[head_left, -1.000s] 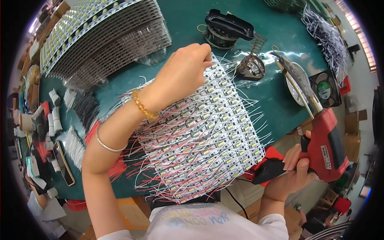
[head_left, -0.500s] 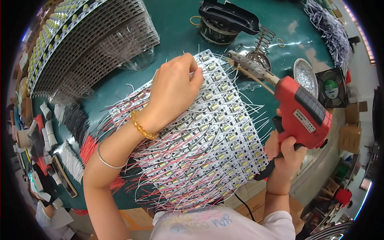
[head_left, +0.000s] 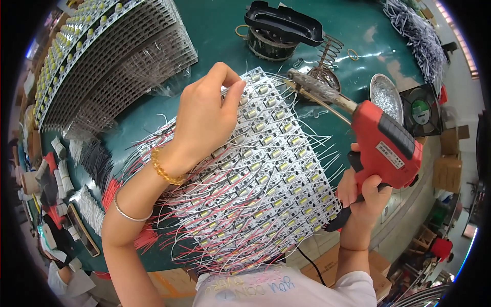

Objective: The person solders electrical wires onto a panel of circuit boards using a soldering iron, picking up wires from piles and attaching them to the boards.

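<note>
The panel of small white boards [head_left: 291, 179] is lying across the middle of the frame, red and white wires trailing from its edges. At its upper end the left hand [head_left: 209, 112] is narrowing thumb and forefinger to a pinch; whether a wire is between them, I cannot tell. The right hand [head_left: 365, 194] is gripping the red soldering gun [head_left: 388, 146] at right of centre. Compared with a second ago, the gun's tip is sitting just beside the panel's top corner instead of farther right, so both hands now seem to be working at that end. Beyond, on the green counter [head_left: 353, 20], an oval metal dish [head_left: 372, 92] is holding something silvery, perhaps solder scraps. A black tray [head_left: 284, 23] is resting on a dark round tin [head_left: 271, 49] at top centre, the tin's contents hidden. Clear plastic [head_left: 158, 61] is partly covering stacked panels [head_left: 117, 61] at upper left.
</note>
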`<state>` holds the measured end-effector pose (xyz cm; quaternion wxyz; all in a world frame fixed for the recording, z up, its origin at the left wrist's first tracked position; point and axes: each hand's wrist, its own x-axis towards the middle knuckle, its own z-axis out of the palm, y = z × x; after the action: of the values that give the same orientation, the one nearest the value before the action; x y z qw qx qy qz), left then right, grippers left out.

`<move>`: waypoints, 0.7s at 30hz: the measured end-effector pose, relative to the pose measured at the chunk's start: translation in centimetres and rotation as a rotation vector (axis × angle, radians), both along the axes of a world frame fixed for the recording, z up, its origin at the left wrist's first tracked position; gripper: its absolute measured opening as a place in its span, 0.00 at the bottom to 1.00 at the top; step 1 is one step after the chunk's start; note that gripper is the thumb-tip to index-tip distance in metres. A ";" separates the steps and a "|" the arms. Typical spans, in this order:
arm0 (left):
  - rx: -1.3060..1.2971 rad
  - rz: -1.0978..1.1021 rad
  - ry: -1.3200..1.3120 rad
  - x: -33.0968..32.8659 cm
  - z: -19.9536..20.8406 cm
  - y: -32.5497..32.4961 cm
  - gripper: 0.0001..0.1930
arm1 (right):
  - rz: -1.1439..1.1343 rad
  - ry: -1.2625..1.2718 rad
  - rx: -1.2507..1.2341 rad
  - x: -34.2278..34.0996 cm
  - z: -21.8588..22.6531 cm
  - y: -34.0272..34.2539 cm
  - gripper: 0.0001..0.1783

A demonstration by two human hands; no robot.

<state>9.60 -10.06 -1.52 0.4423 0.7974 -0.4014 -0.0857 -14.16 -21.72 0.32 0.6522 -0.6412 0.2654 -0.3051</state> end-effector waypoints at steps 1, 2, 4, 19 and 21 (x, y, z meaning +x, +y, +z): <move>-0.001 -0.002 -0.002 0.0 0.0 -0.1 0.06 | -0.002 -0.002 -0.001 0.0 0.1 0.0 0.41; -0.023 -0.044 0.050 0.0 -0.1 -0.3 0.06 | -0.006 -0.011 -0.004 0.0 0.2 0.0 0.41; -0.042 -0.076 0.090 0.0 -0.6 -0.4 0.06 | -0.001 -0.032 -0.004 0.0 0.3 -0.1 0.40; -0.106 -0.025 0.350 0.5 -1.4 -0.6 0.08 | 0.118 -0.143 0.003 -2.3 -0.3 -0.4 0.32; -0.051 -0.031 0.397 0.5 -1.3 -0.7 0.08 | 0.126 -0.147 0.012 -2.6 -0.3 -0.5 0.31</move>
<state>10.07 -10.74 -2.85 0.5313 0.7473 -0.3206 -0.2377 -16.75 -22.23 -0.03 0.6917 -0.6286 0.1779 -0.3079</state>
